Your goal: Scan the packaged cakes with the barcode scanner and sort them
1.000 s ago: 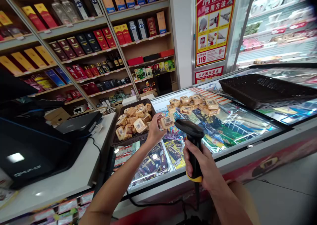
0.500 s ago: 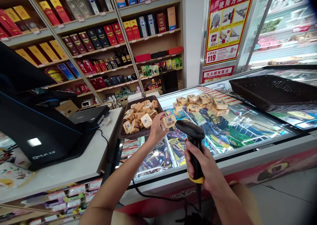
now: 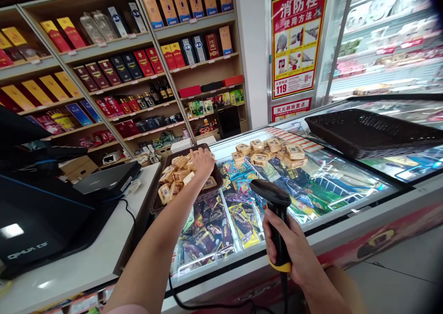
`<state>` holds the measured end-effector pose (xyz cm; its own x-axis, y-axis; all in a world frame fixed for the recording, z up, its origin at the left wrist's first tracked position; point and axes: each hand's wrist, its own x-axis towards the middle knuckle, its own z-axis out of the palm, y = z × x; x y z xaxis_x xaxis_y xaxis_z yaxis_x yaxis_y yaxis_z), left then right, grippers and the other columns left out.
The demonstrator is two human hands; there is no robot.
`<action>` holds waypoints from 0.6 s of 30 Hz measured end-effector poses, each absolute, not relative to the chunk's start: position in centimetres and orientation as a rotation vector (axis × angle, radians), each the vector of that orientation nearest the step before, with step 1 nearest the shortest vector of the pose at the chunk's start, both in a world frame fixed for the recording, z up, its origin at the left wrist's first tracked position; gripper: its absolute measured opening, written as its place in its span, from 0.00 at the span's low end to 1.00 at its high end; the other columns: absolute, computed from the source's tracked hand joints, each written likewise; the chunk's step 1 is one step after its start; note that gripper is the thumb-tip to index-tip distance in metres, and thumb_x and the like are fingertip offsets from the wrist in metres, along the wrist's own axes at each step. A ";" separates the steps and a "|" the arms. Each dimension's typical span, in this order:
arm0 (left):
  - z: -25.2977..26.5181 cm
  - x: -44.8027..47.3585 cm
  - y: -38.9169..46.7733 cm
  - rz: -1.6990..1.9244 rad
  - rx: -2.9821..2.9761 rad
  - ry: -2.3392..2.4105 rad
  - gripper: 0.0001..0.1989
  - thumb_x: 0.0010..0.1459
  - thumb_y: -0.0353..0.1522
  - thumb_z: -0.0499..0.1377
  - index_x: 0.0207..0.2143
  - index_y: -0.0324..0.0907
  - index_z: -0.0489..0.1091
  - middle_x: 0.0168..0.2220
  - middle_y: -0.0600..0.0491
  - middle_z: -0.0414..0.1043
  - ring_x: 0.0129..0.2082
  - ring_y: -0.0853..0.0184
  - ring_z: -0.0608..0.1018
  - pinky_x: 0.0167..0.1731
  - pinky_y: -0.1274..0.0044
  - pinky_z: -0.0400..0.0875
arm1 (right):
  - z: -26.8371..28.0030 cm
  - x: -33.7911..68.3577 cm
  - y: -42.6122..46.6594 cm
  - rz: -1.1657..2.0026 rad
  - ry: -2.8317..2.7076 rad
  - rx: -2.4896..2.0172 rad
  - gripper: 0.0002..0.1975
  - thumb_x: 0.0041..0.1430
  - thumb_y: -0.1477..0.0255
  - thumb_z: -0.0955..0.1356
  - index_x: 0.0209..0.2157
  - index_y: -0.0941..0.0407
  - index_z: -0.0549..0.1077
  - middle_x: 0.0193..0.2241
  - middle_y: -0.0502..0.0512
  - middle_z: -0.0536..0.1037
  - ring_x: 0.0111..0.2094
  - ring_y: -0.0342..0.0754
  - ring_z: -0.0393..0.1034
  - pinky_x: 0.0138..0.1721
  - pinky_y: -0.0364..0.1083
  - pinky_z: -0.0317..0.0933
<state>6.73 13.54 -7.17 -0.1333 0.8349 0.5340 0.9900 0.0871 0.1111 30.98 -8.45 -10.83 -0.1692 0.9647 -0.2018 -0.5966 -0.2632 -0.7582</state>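
My left hand point(image 3: 202, 162) is over the far right part of a dark wicker basket point(image 3: 156, 204), its fingers spread and touching the small wrapped packages inside. Cream and brown, these packages point(image 3: 176, 174) are heaped up, some with barcodes showing. The fingertips are partly lost among them. My right hand point(image 3: 285, 245) is wrapped around the handle of a black and yellow barcode scanner point(image 3: 272, 194), held upright above the front edge of the glass-topped freezer point(image 3: 238, 255). More of the same packages point(image 3: 273, 149) lie in a loose group on the glass beyond the scanner.
A shallow dark wicker tray point(image 3: 367, 129) sits on the freezer at right. On the left, a counter point(image 3: 79, 258) bears a black register point(image 3: 38, 217). The scanner's cable point(image 3: 194, 306) hangs along the freezer front. Shelves point(image 3: 114, 88) of boxed goods stand behind.
My left hand has moved left and away from the scanner, from holding one package near it to being over the basket. My right hand still holds the scanner. The view has shifted slightly.
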 end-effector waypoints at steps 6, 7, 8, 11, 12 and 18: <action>-7.5 7.1 15.8 -0.447 -1.851 -1.997 0.18 0.46 0.42 0.70 0.32 0.39 0.72 0.46 0.39 0.70 0.56 0.42 0.67 0.64 0.53 0.39 | -11.3 32.2 -7.1 1.682 -0.585 -0.829 0.24 0.47 0.54 0.76 0.37 0.53 0.67 0.18 0.40 0.67 0.10 0.36 0.55 0.09 0.36 0.52; -7.5 7.5 16.2 -0.442 -1.869 -1.962 0.18 0.47 0.44 0.69 0.33 0.40 0.72 0.47 0.39 0.69 0.56 0.42 0.67 0.64 0.54 0.39 | -11.4 32.3 -6.9 1.678 -0.578 -0.822 0.25 0.47 0.54 0.76 0.37 0.53 0.67 0.18 0.40 0.67 0.10 0.35 0.55 0.09 0.36 0.52; -7.4 8.1 16.7 -0.446 -1.899 -1.931 0.19 0.48 0.46 0.68 0.34 0.41 0.73 0.47 0.40 0.69 0.57 0.42 0.66 0.64 0.54 0.39 | -11.4 32.4 -6.6 1.678 -0.571 -0.819 0.25 0.47 0.53 0.77 0.37 0.54 0.67 0.18 0.40 0.67 0.10 0.35 0.55 0.09 0.36 0.52; -7.8 10.6 18.9 -0.485 -2.042 -1.926 0.23 0.48 0.48 0.67 0.38 0.41 0.72 0.48 0.41 0.69 0.56 0.44 0.67 0.64 0.55 0.42 | -11.3 32.6 -5.9 1.674 -0.551 -0.829 0.25 0.46 0.53 0.77 0.36 0.54 0.67 0.17 0.40 0.67 0.10 0.36 0.56 0.09 0.36 0.52; -8.1 11.5 19.8 -0.518 -2.101 -1.955 0.25 0.48 0.48 0.67 0.41 0.40 0.71 0.49 0.40 0.69 0.57 0.45 0.68 0.64 0.56 0.44 | -11.3 32.8 -5.6 1.663 -0.547 -0.838 0.25 0.46 0.53 0.77 0.36 0.54 0.68 0.17 0.41 0.67 0.10 0.36 0.56 0.09 0.36 0.52; -10.7 15.6 25.7 -0.780 -2.307 -2.131 0.40 0.39 0.41 0.71 0.54 0.39 0.61 0.58 0.36 0.63 0.61 0.46 0.65 0.55 0.65 0.63 | -11.9 34.0 -4.2 1.601 -0.517 -0.890 0.27 0.45 0.52 0.77 0.38 0.53 0.68 0.16 0.40 0.67 0.09 0.36 0.55 0.09 0.35 0.50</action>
<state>15.60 25.73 -10.65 0.0187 0.9596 0.2807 0.9140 -0.1303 0.3843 34.04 -4.24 -11.86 -0.0363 0.9636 -0.2649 -0.6270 -0.2283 -0.7448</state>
